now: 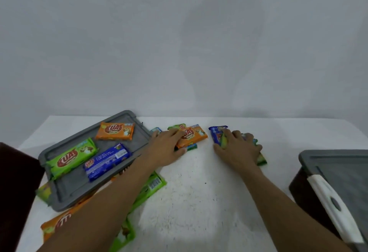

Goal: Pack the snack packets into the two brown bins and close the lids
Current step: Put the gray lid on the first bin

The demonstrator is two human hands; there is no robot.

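The left hand [165, 148] lies on a small stack of packets at the far middle of the white table [199, 202]. Its fingers cross the top orange packet [194, 133] and the thumb closes on the near edge of the stack. The right hand [239, 150], well apart from the left, has its fingers curled over a bundle made up of a dark blue packet [216, 132] and a light green packet [261, 160]; motion blur obscures the details of this grip. To the left a loose grey lid [75, 188] lies flat and carries three packets: an orange Kuat packet [115, 133], a green Kuat packet [72, 157] and a blue packet [107, 161]. More packets show beneath the lid and the left forearm, including a barcoded green packet [153, 184] and a near orange packet [57, 223]. The right brown bin [304, 190] stands at the table's right edge with its grey cover [342, 166] on and a white latch [334, 206] at the front. The left brown bin [14, 182] is only partly in view.
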